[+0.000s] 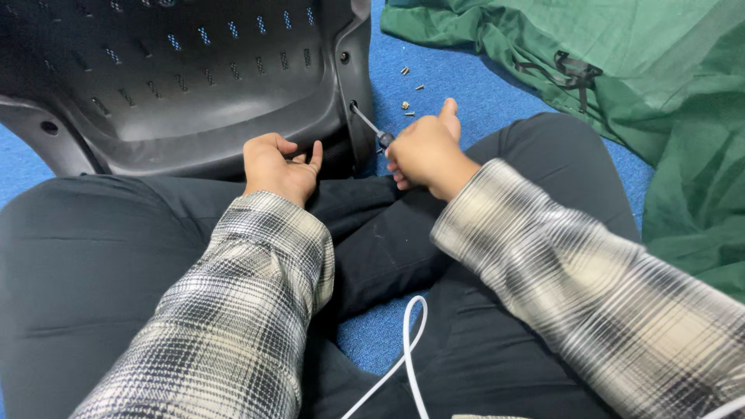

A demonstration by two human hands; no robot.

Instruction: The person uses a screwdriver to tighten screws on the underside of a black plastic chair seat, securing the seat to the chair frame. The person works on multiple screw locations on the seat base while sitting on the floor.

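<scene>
right hand (425, 151): fisted around screwdriver (371, 126) handle, thumb up; handle almost wholly hidden in the fist, only a dark stub showing.
screwdriver: thin metal shaft slanting up-left from the fist, tip at a hole in the right edge of the chair shell (178, 85); tip itself too small to make out, possibly seated on a screw.
left hand (281, 164): holding nothing, fingers loosely curled and half spread, resting against the lower rim of the chair shell; fingertips partly hidden behind the rim.
chair shell: black plastic, rows of small slots, leaning on the lap and the floor; top and left side cut off by the frame.
screws (410, 87): a few small loose ones on the blue floor (466, 85), just past the right hand, well apart from the shell's hole; exact count unclear.
green fabric (644, 70): crumpled at upper right, black strap on it, cut off at the edge.
white cable (410, 349): looping over black trousers (93, 256), lower end out of frame.
sleeves (233, 310): plaid, covering both wrists.
</scene>
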